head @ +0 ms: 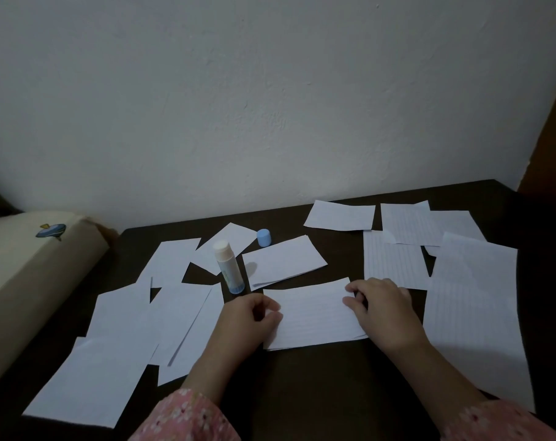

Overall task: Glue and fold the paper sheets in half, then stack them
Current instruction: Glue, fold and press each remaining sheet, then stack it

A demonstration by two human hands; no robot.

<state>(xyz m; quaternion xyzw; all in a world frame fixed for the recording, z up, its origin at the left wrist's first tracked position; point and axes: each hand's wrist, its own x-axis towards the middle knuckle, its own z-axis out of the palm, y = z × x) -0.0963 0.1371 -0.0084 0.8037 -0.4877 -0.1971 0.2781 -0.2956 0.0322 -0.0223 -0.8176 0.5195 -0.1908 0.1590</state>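
From the head camera, a dark worktop [318, 386] meets a pale plaster wall [238, 106] at 12 o'clock. Both hands rest on a folded sheet [315, 316] at centre: the left hand [251, 323] with fingers curled at its left edge, the right hand [385, 310] pressing with bent fingers. An uncapped glue stick [228, 265] stands at 11 o'clock, its blue cap [264, 237] beyond. Loose sheets [474, 316] lie at 3 and 9 o'clock.

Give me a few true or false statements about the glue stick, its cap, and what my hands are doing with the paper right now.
1. The glue stick stands upright with its cap off. True.
2. The blue cap lies in the left hand. False: it sits on the table, beyond the glue stick.
3. Both hands rest on the folded sheet. True.
4. The right hand holds the glue stick. False: it presses the sheet's right end.
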